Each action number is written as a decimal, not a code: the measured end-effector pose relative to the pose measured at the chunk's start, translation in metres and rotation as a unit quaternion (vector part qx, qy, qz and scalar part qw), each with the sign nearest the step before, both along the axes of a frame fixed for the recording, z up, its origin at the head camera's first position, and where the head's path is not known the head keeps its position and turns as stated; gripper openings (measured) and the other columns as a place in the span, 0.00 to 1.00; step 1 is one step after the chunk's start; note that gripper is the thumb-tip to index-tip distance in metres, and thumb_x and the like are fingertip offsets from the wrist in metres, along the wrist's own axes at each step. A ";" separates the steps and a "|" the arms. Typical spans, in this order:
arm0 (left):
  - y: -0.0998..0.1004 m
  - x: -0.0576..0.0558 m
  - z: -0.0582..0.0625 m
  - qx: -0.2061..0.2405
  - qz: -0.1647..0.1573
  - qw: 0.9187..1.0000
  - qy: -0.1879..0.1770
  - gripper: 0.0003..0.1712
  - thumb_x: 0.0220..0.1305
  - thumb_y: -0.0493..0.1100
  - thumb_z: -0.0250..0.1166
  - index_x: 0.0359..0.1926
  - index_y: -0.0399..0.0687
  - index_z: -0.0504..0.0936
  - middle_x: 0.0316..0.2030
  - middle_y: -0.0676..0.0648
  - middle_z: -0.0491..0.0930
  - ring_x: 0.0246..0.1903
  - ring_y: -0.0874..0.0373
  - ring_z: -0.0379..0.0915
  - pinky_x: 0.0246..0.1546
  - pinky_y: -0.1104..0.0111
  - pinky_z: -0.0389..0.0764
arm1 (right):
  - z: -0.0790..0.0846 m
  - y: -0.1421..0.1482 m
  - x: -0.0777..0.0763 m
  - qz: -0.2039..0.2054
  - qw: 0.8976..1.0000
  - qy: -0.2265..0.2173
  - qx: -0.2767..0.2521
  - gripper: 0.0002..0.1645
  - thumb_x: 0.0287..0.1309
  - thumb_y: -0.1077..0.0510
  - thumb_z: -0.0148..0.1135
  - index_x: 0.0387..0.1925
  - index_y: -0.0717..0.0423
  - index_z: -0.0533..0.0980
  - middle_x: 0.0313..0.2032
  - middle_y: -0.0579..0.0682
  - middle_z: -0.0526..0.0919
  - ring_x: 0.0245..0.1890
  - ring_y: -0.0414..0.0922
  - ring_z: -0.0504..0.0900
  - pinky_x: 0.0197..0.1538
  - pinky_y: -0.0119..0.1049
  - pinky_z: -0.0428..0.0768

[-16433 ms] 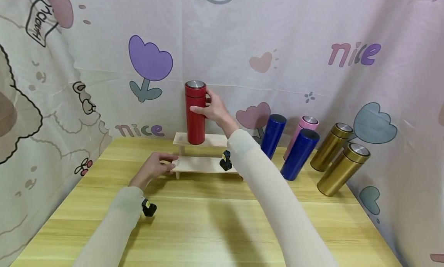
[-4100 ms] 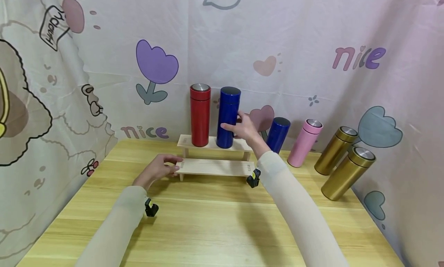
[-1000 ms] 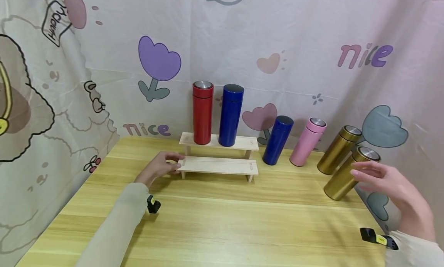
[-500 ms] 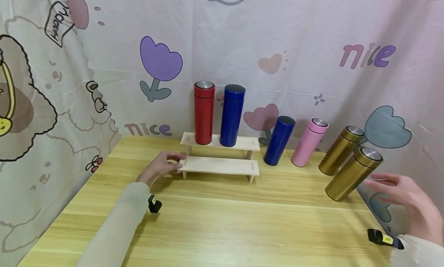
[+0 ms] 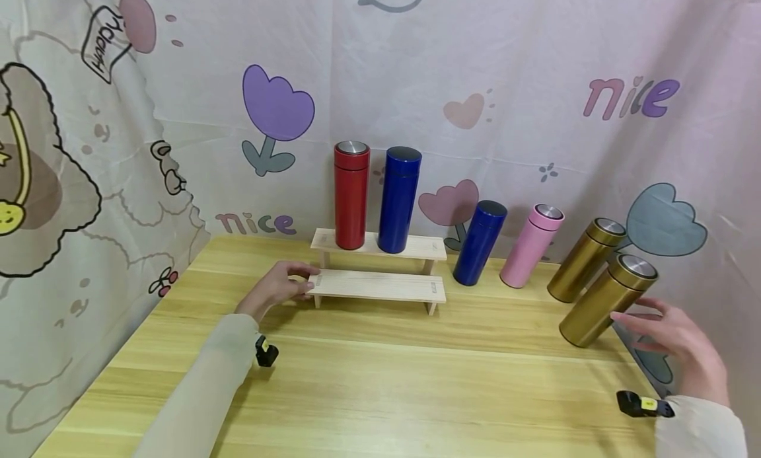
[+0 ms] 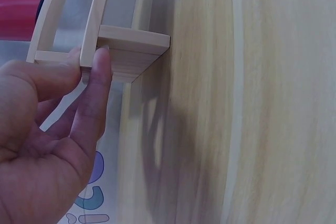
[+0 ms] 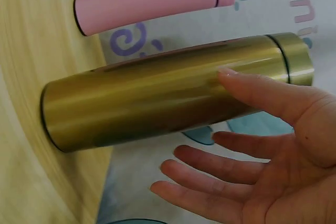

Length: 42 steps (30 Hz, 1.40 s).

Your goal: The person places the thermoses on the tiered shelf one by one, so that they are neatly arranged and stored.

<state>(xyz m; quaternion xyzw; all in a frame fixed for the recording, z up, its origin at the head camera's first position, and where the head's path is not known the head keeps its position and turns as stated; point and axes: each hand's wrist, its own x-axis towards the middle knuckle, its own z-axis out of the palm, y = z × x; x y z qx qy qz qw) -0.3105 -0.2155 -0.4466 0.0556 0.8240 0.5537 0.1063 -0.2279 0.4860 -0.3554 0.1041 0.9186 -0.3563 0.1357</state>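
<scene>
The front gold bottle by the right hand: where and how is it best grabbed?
Likely mid-body, from its right, where the right hand is: the front gold bottle is an upright cylinder, with the rear gold bottle to its left.

Left hand [image 5: 275,289] pinching, right hand [image 5: 678,334] loosely spread

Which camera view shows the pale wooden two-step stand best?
The head view: both steps of the stand appear nearly whole. The left wrist view shows only its left part, pinched by the left hand; the right wrist view shows none.
</scene>
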 end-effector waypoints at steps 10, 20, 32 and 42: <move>-0.001 -0.002 0.001 0.002 0.007 1.000 0.001 0.24 0.70 0.29 0.64 0.66 0.33 0.77 0.63 0.29 0.72 0.38 0.56 0.82 0.48 0.61 0.92 | -0.021 -0.002 -0.014 -0.020 0.996 0.034 -0.084 0.69 0.72 0.39 0.58 0.75 0.74 0.21 0.73 0.85 0.41 0.40 0.26 0.78 0.50 0.37 0.91; -0.002 -0.002 0.001 0.000 0.008 1.000 0.005 0.23 0.69 0.28 0.63 0.65 0.32 0.77 0.61 0.28 0.72 0.37 0.57 0.82 0.43 0.64 0.92 | -0.035 -0.007 -0.022 -0.027 0.992 0.059 -0.111 0.67 0.72 0.42 0.60 0.76 0.75 0.24 0.75 0.83 0.41 0.42 0.25 0.75 0.51 0.37 0.91; 0.000 0.001 0.001 -0.001 0.011 1.000 -0.001 0.24 0.70 0.29 0.64 0.66 0.35 0.77 0.63 0.30 0.72 0.37 0.56 0.81 0.47 0.61 0.92 | -0.034 -0.010 -0.022 -0.044 0.993 0.057 -0.097 0.68 0.71 0.40 0.60 0.77 0.73 0.24 0.75 0.83 0.42 0.46 0.33 0.78 0.50 0.34 0.91; -0.001 0.001 -0.002 -0.009 0.008 1.000 0.010 0.23 0.70 0.29 0.63 0.65 0.34 0.78 0.61 0.30 0.73 0.37 0.56 0.82 0.46 0.61 0.92 | -0.036 -0.009 -0.020 -0.047 0.992 0.056 -0.103 0.69 0.70 0.39 0.61 0.77 0.71 0.23 0.75 0.82 0.41 0.40 0.25 0.76 0.50 0.34 0.91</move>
